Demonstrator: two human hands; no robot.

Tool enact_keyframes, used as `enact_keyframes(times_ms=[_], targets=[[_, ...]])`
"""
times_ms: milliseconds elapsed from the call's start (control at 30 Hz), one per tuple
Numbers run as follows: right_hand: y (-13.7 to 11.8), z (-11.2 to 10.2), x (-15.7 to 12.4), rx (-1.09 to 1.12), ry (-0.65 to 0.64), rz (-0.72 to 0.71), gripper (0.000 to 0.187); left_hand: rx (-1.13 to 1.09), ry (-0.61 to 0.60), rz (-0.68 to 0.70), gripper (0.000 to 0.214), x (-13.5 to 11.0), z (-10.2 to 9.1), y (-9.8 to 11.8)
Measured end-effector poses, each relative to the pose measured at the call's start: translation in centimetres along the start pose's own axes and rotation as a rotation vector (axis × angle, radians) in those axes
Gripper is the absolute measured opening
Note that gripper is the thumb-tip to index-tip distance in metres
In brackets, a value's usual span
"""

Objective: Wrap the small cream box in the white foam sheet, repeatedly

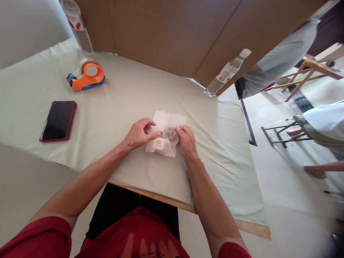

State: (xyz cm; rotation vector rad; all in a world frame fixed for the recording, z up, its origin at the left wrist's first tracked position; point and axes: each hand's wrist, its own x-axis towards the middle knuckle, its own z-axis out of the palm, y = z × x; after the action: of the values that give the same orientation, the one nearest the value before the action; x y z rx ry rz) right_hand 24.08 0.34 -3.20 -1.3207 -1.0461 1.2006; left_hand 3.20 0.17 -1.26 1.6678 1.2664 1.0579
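A small pale block with red printing (159, 144) lies on the cloth-covered table in front of me, partly wrapped in thin white translucent paper (162, 120). The paper spreads flat beyond the block and bunches up on its right side. My right hand (186, 139) pinches the crumpled right edge of this paper between thumb and fingers. On the other side, my left hand (142, 134) has its thumb and fingers apart, with the thumb tip close to the block's upper left. Whether that thumb touches the paper I cannot tell.
An orange tape dispenser (87, 76) and a red-cased phone (58, 121) lie on the left. Water bottles stand at the back left (77, 30) and back right (224, 75), against a cardboard panel (161, 32). Other people sit on the right, beyond the table.
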Motion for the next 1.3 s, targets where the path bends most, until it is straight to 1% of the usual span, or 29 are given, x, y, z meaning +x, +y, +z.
enact_keyframes(times_ms=[100,167,233,333,433,500,533,600,667,733,767,800,900,967,1000,1067,1133,1167,1200,1300], targets=[[0.0,0.4,-0.3,0.029,-0.048,-0.001,0.026,0.082,-0.072,-0.018,0.041,-0.1,0.1,0.2],[0.1,0.5,-0.4,0.03,-0.051,-0.013,0.027,0.112,-0.097,-0.027,0.029,0.0,0.1,0.1],[0.2,0.4,-0.4,0.014,-0.031,-0.039,0.026,0.087,-0.102,-0.062,0.016,0.1,0.0,-0.1],[0.4,0.2,-0.1,-0.036,0.041,-0.109,0.023,-0.038,-0.037,-0.153,0.013,0.4,-0.4,-0.4],[0.5,-0.1,0.9,-0.088,0.134,-0.172,0.021,-0.28,0.04,-0.293,0.017,0.8,-0.8,-0.8],[0.5,-0.3,1.6,-0.08,0.176,-0.185,0.021,-0.425,0.084,-0.394,0.019,1.1,-0.8,-1.0],[0.5,-0.4,2.0,-0.069,0.19,-0.18,0.021,-0.459,0.107,-0.431,0.019,1.2,-0.8,-1.1],[0.5,-0.8,2.4,-0.063,0.193,-0.149,0.027,-0.442,0.155,-0.461,0.017,1.4,-0.9,-1.2],[0.7,-1.2,2.5,-0.105,0.168,-0.125,0.042,-0.376,0.187,-0.45,0.014,1.5,-0.9,-1.3],[0.9,-1.8,2.3,-0.21,0.132,-0.14,0.06,-0.322,0.199,-0.424,0.012,1.5,-1.0,-1.4],[1.1,-2.1,2.2,-0.288,0.112,-0.161,0.066,-0.304,0.2,-0.406,0.012,1.5,-1.1,-1.5],[1.3,-2.5,2.1,-0.372,0.095,-0.184,0.067,-0.285,0.199,-0.387,0.013,1.5,-1.1,-1.6],[1.8,-3.4,2.0,-0.573,0.057,-0.242,0.06,-0.222,0.204,-0.346,0.011,1.6,-1.3,-1.9],[1.6,-3.7,1.9,-0.635,0.087,-0.266,0.057,-0.157,0.236,-0.319,0.011,1.7,-1.4,-2.0],[1.3,-3.7,1.8,-0.647,0.122,-0.282,0.056,-0.11,0.274,-0.285,0.013,1.7,-1.5,-2.0],[0.4,-3.4,1.4,-0.618,0.2,-0.332,0.052,-0.012,0.364,-0.175,0.021,1.6,-1.7,-1.7],[-0.9,-2.8,0.8,-0.517,0.222,-0.399,0.045,0.05,0.391,-0.06,0.026,1.3,-1.9,-1.2],[-1.5,-2.4,0.4,-0.455,0.19,-0.419,0.041,0.059,0.363,-0.021,0.027,1.0,-1.9,-0.9],[-2.0,-2.1,0.0,-0.398,0.131,-0.415,0.038,0.067,0.313,0.0,0.027,0.8,-1.9,-0.7],[-3.0,-1.5,-0.9,-0.285,-0.07,-0.289,0.031,0.053,0.127,0.003,0.037,0.2,-1.8,-0.1]])
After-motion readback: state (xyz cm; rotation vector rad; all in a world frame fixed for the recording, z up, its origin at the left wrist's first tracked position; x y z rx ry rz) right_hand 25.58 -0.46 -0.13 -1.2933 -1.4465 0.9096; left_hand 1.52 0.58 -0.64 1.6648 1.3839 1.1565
